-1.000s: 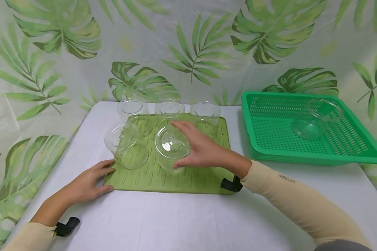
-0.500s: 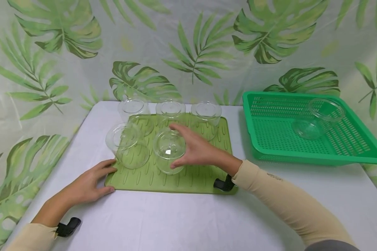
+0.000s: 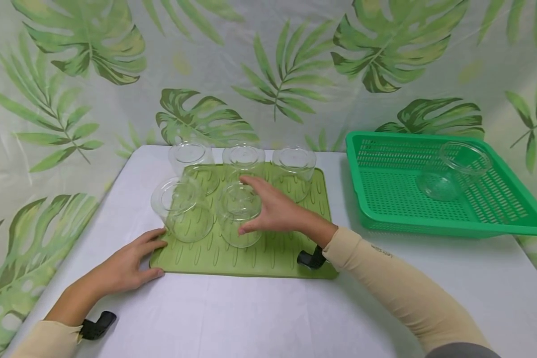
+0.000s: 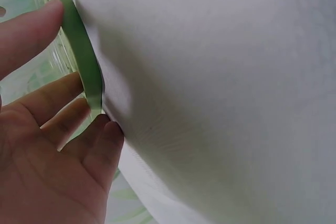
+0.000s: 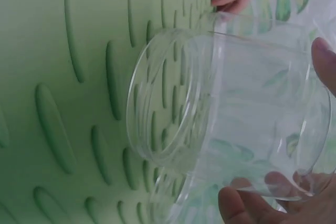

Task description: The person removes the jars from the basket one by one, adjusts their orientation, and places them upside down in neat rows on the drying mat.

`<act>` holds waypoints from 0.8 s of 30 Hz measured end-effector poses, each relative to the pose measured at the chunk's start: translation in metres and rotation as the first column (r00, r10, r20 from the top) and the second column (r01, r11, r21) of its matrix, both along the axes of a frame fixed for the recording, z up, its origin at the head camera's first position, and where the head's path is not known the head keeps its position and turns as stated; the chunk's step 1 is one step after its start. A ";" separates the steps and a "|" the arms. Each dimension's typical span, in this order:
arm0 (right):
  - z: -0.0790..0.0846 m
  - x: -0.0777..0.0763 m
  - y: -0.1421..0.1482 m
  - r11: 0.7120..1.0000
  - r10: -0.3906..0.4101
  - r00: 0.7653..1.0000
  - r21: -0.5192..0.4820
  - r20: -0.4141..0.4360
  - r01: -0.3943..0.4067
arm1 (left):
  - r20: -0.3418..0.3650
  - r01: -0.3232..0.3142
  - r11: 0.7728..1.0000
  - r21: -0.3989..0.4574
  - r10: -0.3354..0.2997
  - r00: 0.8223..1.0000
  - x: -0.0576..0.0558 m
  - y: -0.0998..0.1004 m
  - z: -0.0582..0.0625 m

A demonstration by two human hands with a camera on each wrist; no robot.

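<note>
In the head view, my right hand curls its thumb and fingers around the upper part of a clear round container. That container stands at the front middle of the green ridged mat; the right wrist view shows the stepped ring of the container against the mat. On the mat's front left corner rests my left hand, thumb at the front edge and extended fingers along the left edge. Another clear container is close to its fingertips. Three more clear containers line the back: left, middle, right.
To the right of the mat stands a green perforated basket, where one clear container lies tilted. White cloth covers the table. A leaf-patterned curtain hangs along the back and left.
The right hand has shifted slightly left with the container, which went from tilted to standing upright on the mat. The left hand stays at the mat's corner.
</note>
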State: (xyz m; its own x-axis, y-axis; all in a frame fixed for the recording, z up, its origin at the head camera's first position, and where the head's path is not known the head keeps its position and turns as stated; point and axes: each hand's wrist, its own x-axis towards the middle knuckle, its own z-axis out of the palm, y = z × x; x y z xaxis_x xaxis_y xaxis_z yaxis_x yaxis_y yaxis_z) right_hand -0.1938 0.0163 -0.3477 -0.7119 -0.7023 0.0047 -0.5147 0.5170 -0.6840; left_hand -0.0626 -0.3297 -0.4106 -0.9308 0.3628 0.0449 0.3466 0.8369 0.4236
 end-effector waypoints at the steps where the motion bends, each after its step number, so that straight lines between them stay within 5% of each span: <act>1: 0.000 0.000 -0.001 1.000 0.000 1.000 0.009 -0.007 0.000 | 0.006 -0.002 1.000 -0.003 0.002 1.000 0.000 0.000 0.000; 13: -0.001 -0.001 -0.002 1.000 -0.004 1.000 0.021 -0.023 0.004 | 0.022 -0.005 1.000 -0.009 0.005 1.000 0.000 0.001 0.000; 24: -0.008 -0.002 -0.004 1.000 -0.025 0.999 -0.010 -0.032 0.025 | -0.049 0.019 1.000 -0.016 -0.020 0.999 0.000 0.000 -0.002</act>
